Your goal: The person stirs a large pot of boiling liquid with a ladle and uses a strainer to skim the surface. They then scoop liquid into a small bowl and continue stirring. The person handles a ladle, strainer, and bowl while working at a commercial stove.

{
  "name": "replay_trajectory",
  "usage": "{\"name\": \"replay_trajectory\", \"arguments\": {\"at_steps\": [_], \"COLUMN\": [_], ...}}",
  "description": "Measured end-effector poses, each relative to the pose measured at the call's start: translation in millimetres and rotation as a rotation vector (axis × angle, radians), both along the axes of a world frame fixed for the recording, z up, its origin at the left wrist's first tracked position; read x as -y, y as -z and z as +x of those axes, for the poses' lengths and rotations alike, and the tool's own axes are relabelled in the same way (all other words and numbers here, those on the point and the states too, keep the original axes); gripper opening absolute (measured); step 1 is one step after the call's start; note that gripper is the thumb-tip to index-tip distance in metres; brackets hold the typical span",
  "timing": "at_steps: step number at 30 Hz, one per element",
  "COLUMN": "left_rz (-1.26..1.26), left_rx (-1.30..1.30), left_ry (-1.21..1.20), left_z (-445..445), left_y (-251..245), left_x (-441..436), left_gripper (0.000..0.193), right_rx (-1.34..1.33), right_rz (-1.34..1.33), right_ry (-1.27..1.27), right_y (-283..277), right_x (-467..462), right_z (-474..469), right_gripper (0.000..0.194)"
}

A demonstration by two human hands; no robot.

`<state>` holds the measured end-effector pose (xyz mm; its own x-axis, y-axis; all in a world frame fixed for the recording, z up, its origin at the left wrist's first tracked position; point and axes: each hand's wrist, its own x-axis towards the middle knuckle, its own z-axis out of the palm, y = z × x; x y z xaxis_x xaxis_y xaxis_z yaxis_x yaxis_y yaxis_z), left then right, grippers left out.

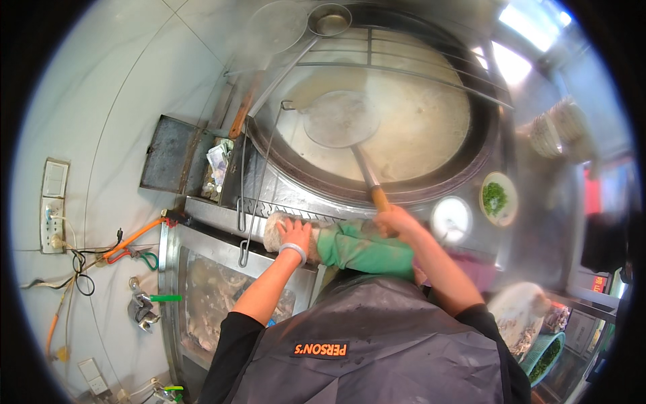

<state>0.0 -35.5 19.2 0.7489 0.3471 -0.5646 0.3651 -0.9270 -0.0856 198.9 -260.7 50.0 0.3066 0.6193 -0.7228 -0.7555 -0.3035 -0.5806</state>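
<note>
My right hand (pixel 396 222) is wrapped around the wooden handle of a round skimmer (pixel 341 119). The skimmer's wide head lies at the surface of a cloudy, pale broth (pixel 424 121) in a large round cauldron (pixel 484 156), with steam over it. My left hand (pixel 294 236) rests with fingers spread on a beige folded towel (pixel 275 230) at the stove's front edge. Beside it, a green cloth (pixel 368 250) stretches along the edge below my right hand.
A metal rack (pixel 404 73) spans the cauldron's far side. A ladle (pixel 329 22) and long hooked rods (pixel 262 187) lie at left, beside an open metal box (pixel 171 154) of cash. Salt-like white powder (pixel 450 219), chopped greens (pixel 494 198) and stacked bowls (pixel 560 129) stand right.
</note>
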Motion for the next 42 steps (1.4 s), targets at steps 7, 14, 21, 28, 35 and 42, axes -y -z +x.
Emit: {"name": "replay_trajectory", "arguments": {"at_steps": [7,14,21,28,35,42], "left_rz": [0.003,0.002,0.002,-0.014,-0.009,-0.035], "left_rx": [0.06,0.044,0.024,0.036,0.093,0.114], "left_ry": [-0.006,0.0,-0.004,-0.012,-0.003,-0.034], "left_z": [-4,-3,-1,-2,-6,-8], "left_y": [9,6,2,1,6,9], "left_x": [-2,-2,0,0,1,2], "left_gripper": [0.061,0.051,0.05,0.053,0.049,0.044], "right_rx": [-0.009,-0.01,0.065,0.004,0.014,0.012], "right_rz": [0.003,-0.012,-0.033,-0.011,0.029,0.05], "right_ry": [0.007,-0.017,-0.017,0.081,0.055,0.065], "right_y": [-1,2,-4,-19,-6,12], "right_x": [-1,0,0,-10,-44,-90], "right_z": [-1,1,-6,-17,19,81], "right_gripper": [0.019,0.019,0.021,0.021,0.019,0.018]}}
